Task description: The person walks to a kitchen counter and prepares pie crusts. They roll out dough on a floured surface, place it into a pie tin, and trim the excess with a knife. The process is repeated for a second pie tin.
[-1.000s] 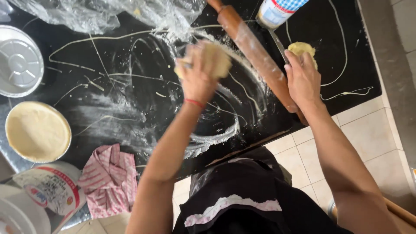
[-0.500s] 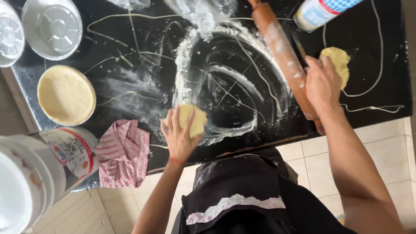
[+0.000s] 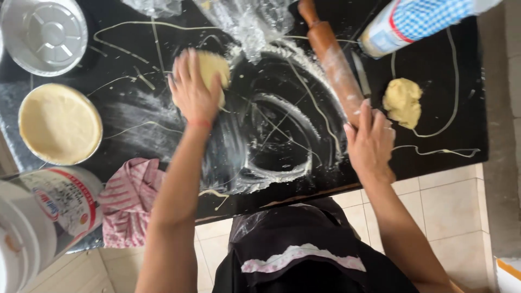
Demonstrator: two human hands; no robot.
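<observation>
Flat disc of pale dough [image 3: 213, 69] lies on the floured black counter [image 3: 434, 81], upper middle; left hand [image 3: 193, 92] pressed flat on it, fingers spread, not clenched. Right hand [image 3: 371, 140] closes around near end of wooden rolling pin [image 3: 330, 57], which lies diagonal, well right of the disc. Small dough lump [image 3: 402, 101] just right of the pin, thin dough strips trailing around it. Crumpled clear plastic [image 3: 247, 21] just above the disc. Far left: foil pan lined with dough [image 3: 59, 123]; empty foil pan [image 3: 44, 33] above it. Pink striped cloth [image 3: 127, 201] at counter edge, beside a white tub with red label [image 3: 51, 209]. Blue-checked cylinder package [image 3: 415, 24] top right, lying on its side.
</observation>
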